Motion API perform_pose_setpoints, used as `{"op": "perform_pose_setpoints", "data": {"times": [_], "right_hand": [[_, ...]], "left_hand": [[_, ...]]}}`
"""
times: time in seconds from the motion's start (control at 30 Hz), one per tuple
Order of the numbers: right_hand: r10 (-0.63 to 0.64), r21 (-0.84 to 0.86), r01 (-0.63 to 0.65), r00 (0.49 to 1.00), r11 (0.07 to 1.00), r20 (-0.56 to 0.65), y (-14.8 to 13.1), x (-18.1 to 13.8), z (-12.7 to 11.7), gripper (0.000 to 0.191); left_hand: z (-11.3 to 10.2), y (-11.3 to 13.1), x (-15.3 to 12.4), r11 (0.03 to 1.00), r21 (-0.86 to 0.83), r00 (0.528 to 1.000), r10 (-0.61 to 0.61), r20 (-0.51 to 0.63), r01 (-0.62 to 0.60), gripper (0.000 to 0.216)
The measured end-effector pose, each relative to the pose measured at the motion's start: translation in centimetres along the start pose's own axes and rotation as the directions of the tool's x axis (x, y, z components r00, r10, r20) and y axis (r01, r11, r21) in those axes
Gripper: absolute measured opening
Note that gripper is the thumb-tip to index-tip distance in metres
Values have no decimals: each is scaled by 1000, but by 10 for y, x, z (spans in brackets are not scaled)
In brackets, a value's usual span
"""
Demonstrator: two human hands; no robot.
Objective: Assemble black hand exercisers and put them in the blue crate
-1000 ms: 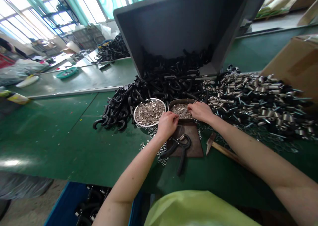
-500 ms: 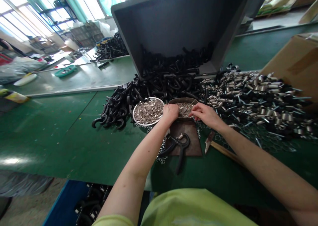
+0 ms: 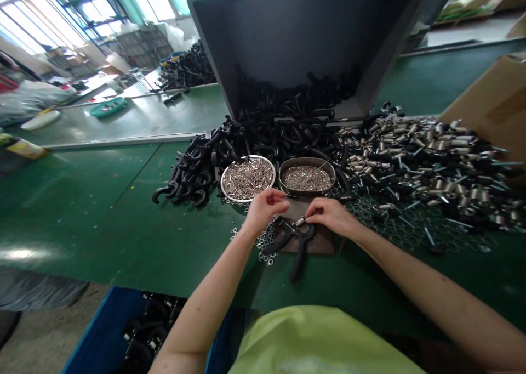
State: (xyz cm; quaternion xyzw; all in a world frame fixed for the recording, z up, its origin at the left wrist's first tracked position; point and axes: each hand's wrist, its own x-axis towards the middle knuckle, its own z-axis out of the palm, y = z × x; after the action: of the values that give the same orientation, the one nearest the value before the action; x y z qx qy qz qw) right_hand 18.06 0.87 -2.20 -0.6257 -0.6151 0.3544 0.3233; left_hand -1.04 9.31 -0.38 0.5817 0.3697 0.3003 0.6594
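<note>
Left hand and right hand have pulled back from the oval tin since half a second ago, now over the black hand grip; the grip itself looks unmoved.

Head view: hand grip lies flat, partly on a brown plate on the green desk, in front of the person's body. Spring end points away from the person; both handles splay back toward the body, one angled to the left, the other running nearly straight and overhanging the plate's near edge. Long axis runs roughly front to back, with a slight slant; spring lies crosswise at the far end.

Right hand: thumb and fingertips pinched together at the spring's right end; can't tell if they grip it or a small part. Left hand: fingers loosely curled, raised just beyond the grip; can't tell if anything small is in it.

Containers: round white-rimmed bowl full of metal pins. Just right, oval tin with tiny metal bits, thin rod leaning on its rim. Behind, big grey bin tipped toward the person, black handles in its mouth. Lower left, blue crate holding black spring-fitted pieces.
</note>
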Motion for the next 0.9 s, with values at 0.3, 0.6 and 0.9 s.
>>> {"op": "perform_pose_setpoints", "data": {"times": [0.3,0.6,0.9], "right_hand": [[116,-153,-105,991,983,66,-15,8,-3,5],[195,-82,-181,952,980,237,-13,21,-5,6],[96,-145,-90,995,985,32,-13,-21,-8,18]], "left_hand": [[-5,-13,-45,974,-160,986,-166,-4,163,36],[2,-16,-45,970,244,996,-35,79,15,27],[12,-25,-40,858,511,992,-10,124,-55,35]]}}
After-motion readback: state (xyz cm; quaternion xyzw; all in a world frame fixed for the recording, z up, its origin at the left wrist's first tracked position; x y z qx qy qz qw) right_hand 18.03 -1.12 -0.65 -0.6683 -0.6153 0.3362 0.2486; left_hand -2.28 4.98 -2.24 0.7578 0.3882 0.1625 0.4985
